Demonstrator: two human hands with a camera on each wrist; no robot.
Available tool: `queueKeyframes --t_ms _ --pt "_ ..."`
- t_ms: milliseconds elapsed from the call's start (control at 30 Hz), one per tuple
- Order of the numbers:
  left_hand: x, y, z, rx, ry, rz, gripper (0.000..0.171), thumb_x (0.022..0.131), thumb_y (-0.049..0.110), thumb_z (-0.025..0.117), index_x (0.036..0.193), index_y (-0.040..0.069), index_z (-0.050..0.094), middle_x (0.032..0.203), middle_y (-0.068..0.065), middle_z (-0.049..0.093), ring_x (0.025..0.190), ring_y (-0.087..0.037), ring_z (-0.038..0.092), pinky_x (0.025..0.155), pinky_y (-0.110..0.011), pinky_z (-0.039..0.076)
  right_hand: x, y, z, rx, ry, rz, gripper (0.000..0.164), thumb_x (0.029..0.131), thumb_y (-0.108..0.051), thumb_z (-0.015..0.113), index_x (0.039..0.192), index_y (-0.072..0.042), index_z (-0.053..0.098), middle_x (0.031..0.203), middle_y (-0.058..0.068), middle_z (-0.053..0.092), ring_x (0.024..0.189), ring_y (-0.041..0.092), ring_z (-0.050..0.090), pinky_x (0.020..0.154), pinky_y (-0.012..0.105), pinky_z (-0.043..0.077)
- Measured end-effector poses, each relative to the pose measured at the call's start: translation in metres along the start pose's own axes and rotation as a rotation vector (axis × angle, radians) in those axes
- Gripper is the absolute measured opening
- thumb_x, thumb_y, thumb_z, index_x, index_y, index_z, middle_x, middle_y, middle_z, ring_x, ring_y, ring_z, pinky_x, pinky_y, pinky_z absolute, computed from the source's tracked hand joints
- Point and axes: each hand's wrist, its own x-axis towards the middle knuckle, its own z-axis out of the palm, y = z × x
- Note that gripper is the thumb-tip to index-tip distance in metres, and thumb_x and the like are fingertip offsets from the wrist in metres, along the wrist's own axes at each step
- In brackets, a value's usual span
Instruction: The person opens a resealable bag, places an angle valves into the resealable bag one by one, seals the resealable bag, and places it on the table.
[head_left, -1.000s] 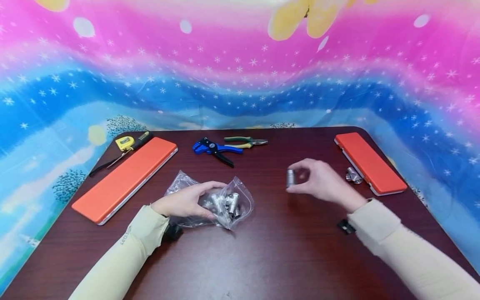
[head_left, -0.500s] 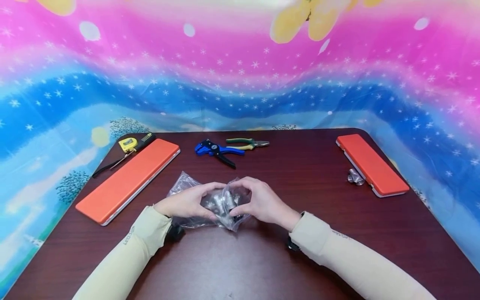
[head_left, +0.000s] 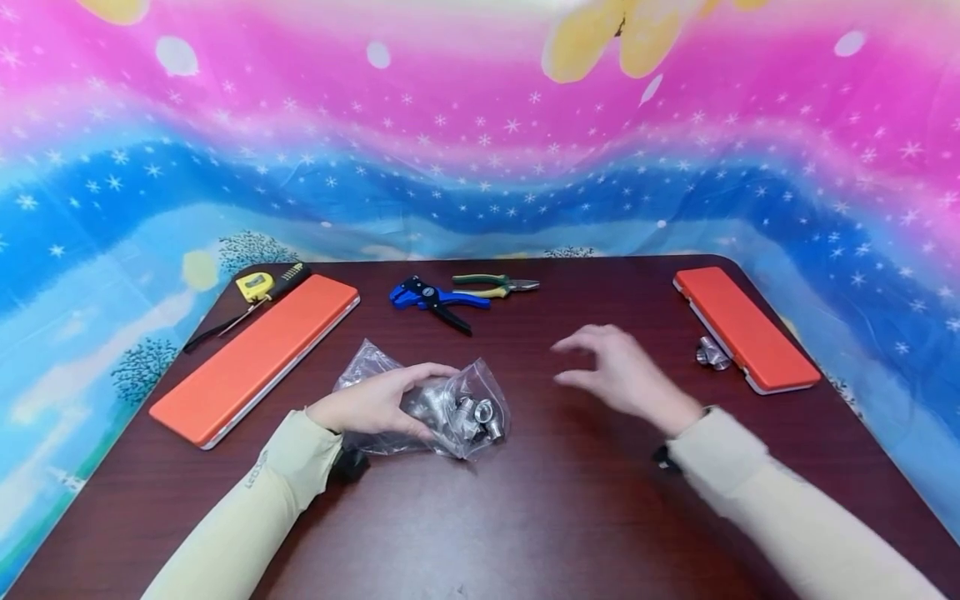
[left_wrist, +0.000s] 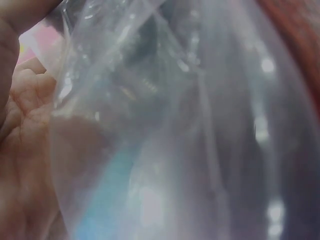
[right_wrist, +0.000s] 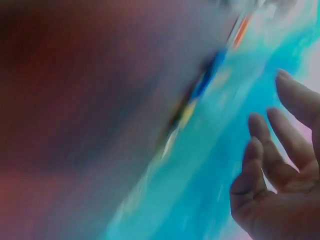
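My left hand (head_left: 375, 404) holds a clear plastic bag (head_left: 491, 387) on the table, thumb and fingers curled round it. Inside the bag, near its mouth at the right, lie several shiny metal pipe fittings (head_left: 467, 417). In the left wrist view the crinkled plastic (left_wrist: 200, 125) fills most of the picture. My right hand (head_left: 622, 371) is over the table to the right of the bag, holding nothing, its fingers and thumb apart. The right wrist view shows those fingers (right_wrist: 282, 145) loosely bent. One more metal pipe fitting (head_left: 711, 354) lies beyond the right hand.
An orange case (head_left: 258, 358) lies at the left, with a yellow tape measure (head_left: 255, 286) and a black-handled tool (head_left: 288, 279) behind it. Blue wire strippers (head_left: 438, 300) and green-yellow pliers (head_left: 495, 286) lie at the back. Another orange case (head_left: 746, 329) is beside the loose fitting.
My right hand brought a metal fitting to the bag, let it go inside, then moved back right without it. The left hand has kept its hold on the bag.
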Motion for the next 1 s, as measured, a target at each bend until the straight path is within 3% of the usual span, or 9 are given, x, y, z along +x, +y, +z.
queueKeyframes --t_ms 67,167,333,467,567,800,1000 --pt "0.001 0.001 0.000 0.007 -0.001 -0.004 0.081 0.079 0.039 0.084 0.147 0.029 0.042 0.143 0.008 0.051 0.128 -0.012 0.047 0.104 -0.039 0.039 -0.010 0.027 -0.027 -0.116 -0.033 0.024 0.039 0.083 -0.013 0.082 0.119 -0.007 0.071 0.115 0.011 0.068 0.108 0.034 0.058 0.095 0.050 0.043" --pt "0.001 0.000 0.000 0.014 0.000 -0.009 0.080 0.079 0.040 0.084 0.147 0.032 0.042 0.141 0.010 0.051 0.125 -0.012 0.050 0.102 -0.038 0.042 -0.025 0.067 -0.064 -0.282 -0.147 0.074 0.047 0.082 -0.001 0.078 0.127 -0.001 0.064 0.125 0.022 0.061 0.115 0.042 0.052 0.098 0.056 0.039" --pt "0.000 0.000 0.000 0.032 0.007 -0.010 0.080 0.078 0.040 0.084 0.146 0.033 0.043 0.139 0.011 0.053 0.122 -0.011 0.052 0.100 -0.037 0.043 -0.042 0.116 -0.100 -0.467 -0.335 0.181 0.057 0.082 0.005 0.072 0.137 -0.002 0.057 0.138 0.027 0.049 0.104 0.039 0.047 0.078 0.049 0.043" --pt "-0.001 0.001 0.001 0.048 0.011 -0.014 0.080 0.078 0.044 0.084 0.146 0.034 0.043 0.138 0.012 0.054 0.121 -0.010 0.052 0.100 -0.035 0.043 -0.046 0.138 -0.107 -0.508 -0.386 0.241 0.067 0.075 0.004 0.079 0.138 -0.004 0.057 0.136 0.025 0.051 0.098 0.037 0.043 0.067 0.042 0.035" --pt "-0.002 0.001 0.002 0.046 0.012 -0.008 0.081 0.078 0.044 0.084 0.146 0.032 0.043 0.138 0.009 0.054 0.121 -0.011 0.052 0.100 -0.036 0.043 -0.046 0.146 -0.107 -0.493 -0.393 0.269 0.071 0.071 0.000 0.084 0.136 -0.003 0.058 0.131 0.022 0.055 0.100 0.038 0.043 0.068 0.042 0.033" --pt "-0.001 0.000 0.002 0.023 0.005 -0.022 0.080 0.078 0.039 0.085 0.146 0.034 0.042 0.138 0.011 0.052 0.120 -0.011 0.052 0.098 -0.036 0.044 -0.045 0.156 -0.103 -0.457 -0.400 0.302 0.066 0.073 -0.013 0.086 0.134 -0.004 0.062 0.118 0.015 0.062 0.098 0.034 0.044 0.068 0.042 0.031" --pt "-0.001 0.000 0.002 0.006 0.001 -0.031 0.080 0.078 0.039 0.085 0.146 0.036 0.042 0.139 0.013 0.051 0.121 -0.010 0.051 0.100 -0.036 0.043 -0.044 0.159 -0.101 -0.424 -0.392 0.276 0.056 0.073 -0.016 0.087 0.124 -0.002 0.067 0.108 0.012 0.064 0.100 0.037 0.046 0.073 0.046 0.034"
